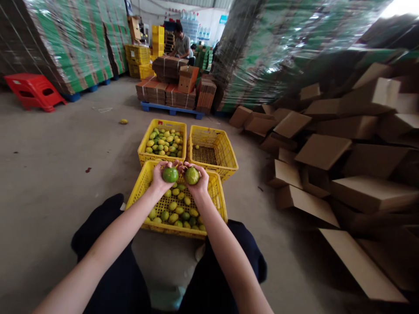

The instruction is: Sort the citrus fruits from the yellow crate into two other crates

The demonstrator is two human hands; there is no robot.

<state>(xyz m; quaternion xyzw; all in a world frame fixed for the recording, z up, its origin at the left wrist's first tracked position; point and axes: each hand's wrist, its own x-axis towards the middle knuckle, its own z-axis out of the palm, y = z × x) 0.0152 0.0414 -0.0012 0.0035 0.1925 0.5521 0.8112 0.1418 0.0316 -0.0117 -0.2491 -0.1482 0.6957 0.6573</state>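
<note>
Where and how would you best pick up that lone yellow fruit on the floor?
Probably around the middle of the yellow fruit, coming from above, with the grip closing on opposite sides. It looks rounded, shows no handle, and lies apart from the red stool and the yellow crates, so its sides seem free.

Above the near crate (216, 192), which holds loose fruit (180, 210), the left hand (159, 179) grips a green fruit (170, 175) and, just beside it, the right hand (200, 181) a yellower fruit (192, 175). Just behind the near crate stand a fuller crate (145, 139) on its left and a third crate (226, 150) on its right; well beyond it are bundled cartons (152, 91) on a pallet (172, 109). A red stool (34, 90) stands well to the near crate's left, and a heap of boxes (322, 150) lies to its right.
</note>
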